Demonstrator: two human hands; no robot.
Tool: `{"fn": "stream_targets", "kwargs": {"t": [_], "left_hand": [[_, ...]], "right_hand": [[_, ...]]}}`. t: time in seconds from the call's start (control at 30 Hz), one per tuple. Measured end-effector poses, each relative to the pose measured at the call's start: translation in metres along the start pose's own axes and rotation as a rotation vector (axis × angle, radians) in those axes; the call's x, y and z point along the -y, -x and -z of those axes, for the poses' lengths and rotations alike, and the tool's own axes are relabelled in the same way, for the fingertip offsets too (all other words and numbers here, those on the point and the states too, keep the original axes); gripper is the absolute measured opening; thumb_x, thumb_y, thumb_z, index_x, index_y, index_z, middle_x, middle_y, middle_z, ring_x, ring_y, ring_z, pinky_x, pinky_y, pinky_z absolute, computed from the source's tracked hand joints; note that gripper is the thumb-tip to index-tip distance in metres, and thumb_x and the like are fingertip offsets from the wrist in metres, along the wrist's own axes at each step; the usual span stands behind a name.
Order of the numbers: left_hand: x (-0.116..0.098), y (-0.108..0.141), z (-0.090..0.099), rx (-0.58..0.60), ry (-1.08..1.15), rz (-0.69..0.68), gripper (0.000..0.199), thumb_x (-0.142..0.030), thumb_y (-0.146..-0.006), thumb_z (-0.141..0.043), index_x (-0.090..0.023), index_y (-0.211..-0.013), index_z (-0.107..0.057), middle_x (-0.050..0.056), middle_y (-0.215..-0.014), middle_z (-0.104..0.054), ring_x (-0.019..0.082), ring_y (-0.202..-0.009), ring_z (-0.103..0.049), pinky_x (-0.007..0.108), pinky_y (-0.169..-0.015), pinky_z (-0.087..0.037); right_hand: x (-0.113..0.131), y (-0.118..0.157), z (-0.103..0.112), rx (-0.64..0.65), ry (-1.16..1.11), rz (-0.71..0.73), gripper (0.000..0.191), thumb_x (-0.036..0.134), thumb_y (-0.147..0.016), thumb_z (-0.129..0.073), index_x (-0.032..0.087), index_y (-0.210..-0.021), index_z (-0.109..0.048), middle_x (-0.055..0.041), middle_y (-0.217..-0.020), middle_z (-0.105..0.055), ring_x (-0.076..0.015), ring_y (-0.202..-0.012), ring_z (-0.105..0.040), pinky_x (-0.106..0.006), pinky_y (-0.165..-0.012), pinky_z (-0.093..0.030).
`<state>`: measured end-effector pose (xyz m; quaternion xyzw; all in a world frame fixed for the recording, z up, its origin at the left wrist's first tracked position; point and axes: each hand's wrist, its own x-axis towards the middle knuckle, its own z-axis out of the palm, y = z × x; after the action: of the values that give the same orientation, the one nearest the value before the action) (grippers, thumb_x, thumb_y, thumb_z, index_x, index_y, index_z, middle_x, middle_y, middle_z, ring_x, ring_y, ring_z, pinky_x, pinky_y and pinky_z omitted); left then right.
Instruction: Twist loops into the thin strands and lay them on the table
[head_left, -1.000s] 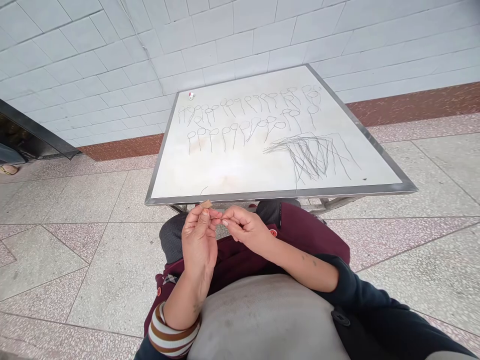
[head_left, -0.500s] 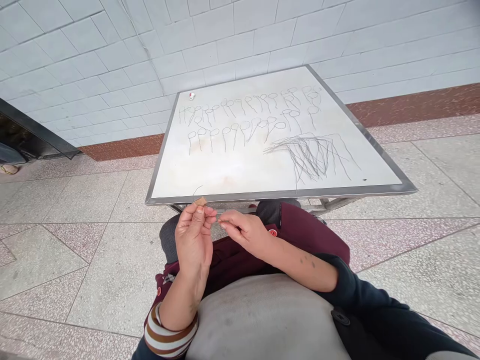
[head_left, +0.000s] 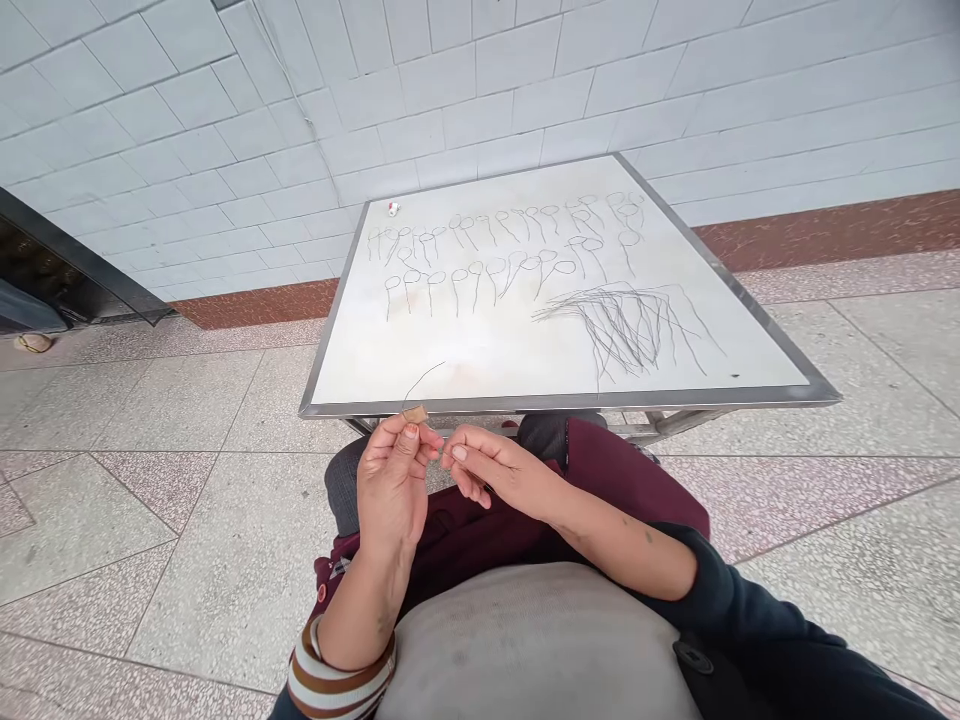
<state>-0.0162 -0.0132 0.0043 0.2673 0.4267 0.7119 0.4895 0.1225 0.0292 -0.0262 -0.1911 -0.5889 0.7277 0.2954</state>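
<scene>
The left hand (head_left: 394, 470) is hovering just in front of the near edge of the table (head_left: 570, 404), its palm side turning up and its thumb pressing against the index finger. The right hand (head_left: 499, 468) is hovering beside it before that same edge, back upward, thumb and index finger pinching. Both forearms are reaching toward the table, angling inward, wrists lifting clear of it.

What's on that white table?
The white table holds looped strands, a strand tangle, a small red-and-white item and a dark speck. Whatever the tangle's densest part covers can't be seen.
</scene>
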Motion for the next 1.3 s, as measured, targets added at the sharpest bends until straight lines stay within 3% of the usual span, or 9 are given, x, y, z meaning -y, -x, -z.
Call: {"fn": "stream_targets", "kwargs": {"t": [0.13,0.27,0.37,0.47,0.57,0.63,0.73,0.93,1.3], "left_hand": [[0.001,0.001,0.003,0.013,0.012,0.011,0.016,-0.025,-0.078,-0.074,-0.018,-0.092,-0.072,0.002,-0.074,-0.069,0.011,-0.069,-0.062,0.021,-0.062,-0.048],[0.003,0.003,0.007,0.002,0.011,0.030,0.016,-0.025,-0.080,-0.072,-0.018,-0.094,-0.072,0.004,-0.082,-0.072,0.012,-0.073,-0.064,0.022,-0.066,-0.049],[0.007,0.003,0.009,0.008,0.075,0.023,0.014,-0.026,-0.080,-0.073,-0.020,-0.092,-0.072,0.004,-0.086,-0.073,0.011,-0.076,-0.065,0.024,-0.074,-0.050],[0.011,0.001,0.010,0.012,0.178,0.006,0.015,-0.026,-0.076,-0.077,-0.020,-0.089,-0.072,0.002,-0.088,-0.072,0.012,-0.083,-0.065,0.023,-0.078,-0.049],[0.013,-0.001,0.011,0.017,0.272,0.016,0.017,-0.024,-0.074,-0.078,-0.019,-0.089,-0.072,0.000,-0.083,-0.068,0.009,-0.080,-0.062,0.020,-0.076,-0.048],[0.012,-0.001,0.013,0.047,0.334,0.049,0.017,-0.024,-0.076,-0.077,-0.019,-0.091,-0.071,-0.002,-0.076,-0.065,0.007,-0.075,-0.060,0.019,-0.075,-0.048],[0.009,0.002,0.014,0.081,0.395,0.103,0.019,-0.024,-0.076,-0.077,-0.021,-0.094,-0.070,-0.003,-0.072,-0.063,0.008,-0.075,-0.060,0.019,-0.073,-0.049],[0.003,0.015,0.014,0.068,0.342,0.103,0.022,-0.025,-0.075,-0.077,-0.022,-0.096,-0.071,-0.001,-0.076,-0.066,0.008,-0.068,-0.059,0.019,-0.066,-0.048],[-0.010,0.030,0.012,-0.032,0.110,-0.073,0.016,-0.026,-0.078,-0.074,-0.018,-0.092,-0.074,0.003,-0.077,-0.070,0.010,-0.071,-0.060,0.021,-0.067,-0.046]], "right_hand": [[0.000,-0.005,-0.003,0.073,-0.350,-0.162,0.027,0.043,-0.092,-0.054,0.017,-0.093,-0.059,0.0054,-0.056,-0.050,-0.0061,-0.044,-0.040,-0.016,-0.041,-0.031],[-0.003,-0.007,-0.009,0.015,-0.325,-0.201,0.020,0.037,-0.090,-0.056,0.017,-0.089,-0.059,0.0062,-0.053,-0.049,-0.0058,-0.043,-0.039,-0.016,-0.040,-0.029],[-0.005,-0.006,-0.016,-0.105,-0.071,-0.112,0.012,0.031,-0.089,-0.054,0.019,-0.089,-0.056,0.0046,-0.059,-0.054,-0.0077,-0.048,-0.045,-0.018,-0.045,-0.035],[-0.005,-0.005,-0.022,-0.246,0.403,0.093,0.007,0.025,-0.089,-0.051,0.020,-0.089,-0.056,0.0023,-0.066,-0.059,-0.0101,-0.055,-0.050,-0.022,-0.054,-0.040],[-0.002,-0.003,-0.027,-0.355,0.837,0.259,0.012,0.022,-0.090,-0.048,0.020,-0.085,-0.058,-0.0008,-0.069,-0.060,-0.0131,-0.062,-0.052,-0.026,-0.061,-0.040],[-0.001,-0.002,-0.030,-0.379,0.955,0.309,0.014,0.022,-0.091,-0.047,0.020,-0.084,-0.059,-0.0025,-0.071,-0.061,-0.0147,-0.065,-0.054,-0.028,-0.063,-0.040],[0.002,0.000,-0.034,-0.324,0.848,0.259,0.010,0.022,-0.089,-0.049,0.020,-0.087,-0.058,-0.0016,-0.074,-0.063,-0.0133,-0.063,-0.054,-0.027,-0.062,-0.042],[0.009,0.003,-0.043,-0.199,0.343,0.021,0.011,0.024,-0.086,-0.049,0.021,-0.093,-0.057,0.0032,-0.067,-0.057,-0.0105,-0.057,-0.054,-0.022,-0.053,-0.048],[0.019,0.004,-0.046,-0.137,0.231,-0.081,0.016,0.034,-0.090,-0.050,0.019,-0.084,-0.056,0.0030,-0.069,-0.056,-0.0081,-0.053,-0.051,-0.024,-0.056,-0.046]]}}
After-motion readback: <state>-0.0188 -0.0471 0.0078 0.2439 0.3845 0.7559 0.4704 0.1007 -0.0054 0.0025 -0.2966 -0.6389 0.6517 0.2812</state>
